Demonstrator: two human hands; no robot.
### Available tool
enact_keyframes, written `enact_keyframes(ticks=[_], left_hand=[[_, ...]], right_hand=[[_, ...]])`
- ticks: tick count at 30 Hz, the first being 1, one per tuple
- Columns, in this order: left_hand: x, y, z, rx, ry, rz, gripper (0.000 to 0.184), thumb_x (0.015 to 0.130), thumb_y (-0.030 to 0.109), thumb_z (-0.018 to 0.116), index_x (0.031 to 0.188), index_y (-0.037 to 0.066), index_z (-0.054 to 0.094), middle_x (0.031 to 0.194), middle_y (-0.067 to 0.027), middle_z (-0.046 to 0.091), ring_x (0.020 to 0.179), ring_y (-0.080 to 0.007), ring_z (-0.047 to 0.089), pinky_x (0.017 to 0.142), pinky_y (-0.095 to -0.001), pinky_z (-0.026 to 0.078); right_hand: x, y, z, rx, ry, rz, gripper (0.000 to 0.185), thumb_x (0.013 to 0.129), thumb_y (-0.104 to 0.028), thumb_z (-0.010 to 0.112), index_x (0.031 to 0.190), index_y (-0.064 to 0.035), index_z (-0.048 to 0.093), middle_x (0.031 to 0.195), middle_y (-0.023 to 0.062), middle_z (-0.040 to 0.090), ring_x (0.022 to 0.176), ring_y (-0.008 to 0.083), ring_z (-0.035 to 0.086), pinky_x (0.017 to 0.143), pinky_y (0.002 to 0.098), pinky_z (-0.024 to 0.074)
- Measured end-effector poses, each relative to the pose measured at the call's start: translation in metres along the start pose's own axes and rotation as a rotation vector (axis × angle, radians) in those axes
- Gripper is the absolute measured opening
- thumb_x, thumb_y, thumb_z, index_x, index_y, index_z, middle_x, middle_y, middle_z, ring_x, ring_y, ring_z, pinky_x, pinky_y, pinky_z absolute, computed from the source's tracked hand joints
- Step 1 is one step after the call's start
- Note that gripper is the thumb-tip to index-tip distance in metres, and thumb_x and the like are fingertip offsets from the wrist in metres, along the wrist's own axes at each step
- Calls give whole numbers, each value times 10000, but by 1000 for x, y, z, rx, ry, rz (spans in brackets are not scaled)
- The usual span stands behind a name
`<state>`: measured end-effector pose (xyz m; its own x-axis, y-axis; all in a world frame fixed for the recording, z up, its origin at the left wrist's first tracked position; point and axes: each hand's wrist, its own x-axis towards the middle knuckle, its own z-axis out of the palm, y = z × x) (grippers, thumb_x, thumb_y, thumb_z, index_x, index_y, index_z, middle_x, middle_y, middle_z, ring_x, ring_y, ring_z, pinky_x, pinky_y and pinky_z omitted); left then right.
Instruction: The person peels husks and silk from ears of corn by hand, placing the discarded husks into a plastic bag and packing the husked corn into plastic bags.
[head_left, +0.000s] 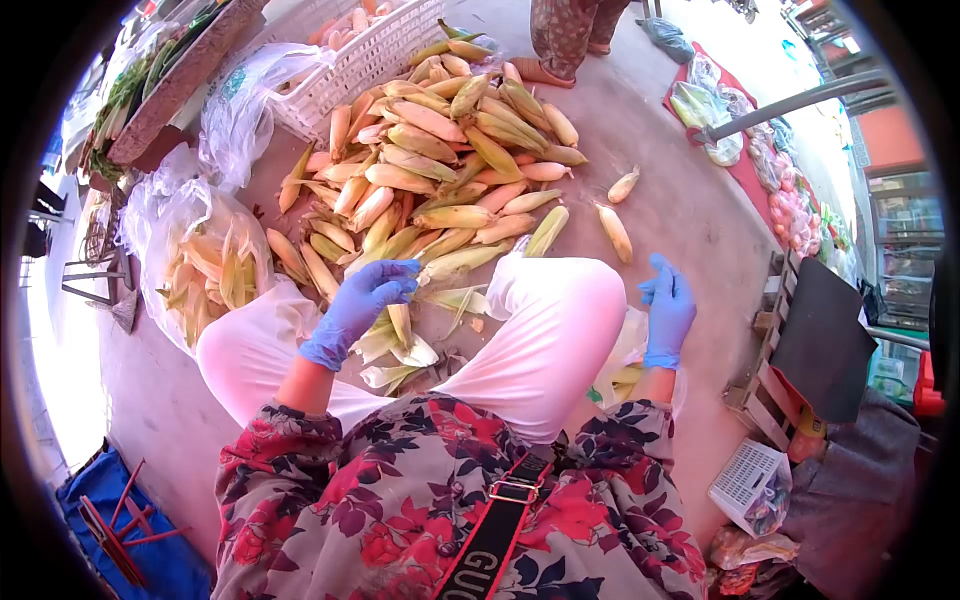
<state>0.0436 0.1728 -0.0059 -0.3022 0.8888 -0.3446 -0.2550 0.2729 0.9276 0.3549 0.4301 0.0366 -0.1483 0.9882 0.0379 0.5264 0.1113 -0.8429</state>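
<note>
Floor (700, 235): pale and smooth; bagged produce (697, 108) at two o'clock, white crate (375, 47) at eleven.
Corn heap (440, 160): on the floor, twelve; drawing ears from its near edge should limit rolling.
Husk bag (150, 265): nine.
Left hand (365, 303): nine, nearer centre; grip half curled, nothing visible in it.
Right hand (668, 310): three; fingers loosely parted, holding nothing visible.
</note>
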Motion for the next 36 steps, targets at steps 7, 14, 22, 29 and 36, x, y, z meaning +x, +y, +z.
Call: enact_keyframes(ticks=[7, 14, 22, 29, 36], left_hand=[[-1, -6, -185, 608, 350, 10, 345, 864, 191, 559, 1176, 45, 545, 973, -88, 633, 896, -147, 588, 806, -295, 470], [24, -31, -325, 311, 1038, 175, 535, 832, 149, 591, 1310, 16, 392, 1240, -161, 498, 1124, -217, 495, 948, -304, 383], [-11, 4, -326, -40, 1240, 265, 554, 810, 115, 608, 1297, -31, 389, 1291, -169, 447, 1198, -227, 436, 1016, -312, 317], [-27, -5, -322, -245, 1276, 266, 559, 817, 115, 577, 1314, -30, 366, 1323, -163, 406, 1233, -223, 390, 1024, -313, 304], [-24, -3, -315, -440, 1215, 235, 549, 830, 106, 541, 1333, -6, 352, 1327, -122, 405, 1210, -206, 408, 1013, -306, 317]], right_hand=[[101, -116, 147, 27, -473, -133, 246, 886, -201, 503, 1025, -60, 650, 735, 28, 619, 583, 62, 521, 566, 199, 428], [155, -66, 329, -153, -796, 245, 273, 824, -282, 575, 990, -77, 646, 758, 51, 629, 584, 92, 540, 545, 213, 436], [69, 20, 484, -331, -1039, 211, 344, 818, -299, 573, 976, 3, 616, 817, 92, 649, 652, 137, 591, 566, 263, 468], [-77, 42, 581, -51, -1189, 654, 685, 741, -553, 630, 1229, -101, 469, 1150, 106, 550, 953, 203, 544, 764, 359, 424], [-149, -48, 709, 399, -1025, 700, 403, 768, -397, 618, 1029, -95, 562, 957, 85, 585, 828, 192, 533, 738, 401, 407]])
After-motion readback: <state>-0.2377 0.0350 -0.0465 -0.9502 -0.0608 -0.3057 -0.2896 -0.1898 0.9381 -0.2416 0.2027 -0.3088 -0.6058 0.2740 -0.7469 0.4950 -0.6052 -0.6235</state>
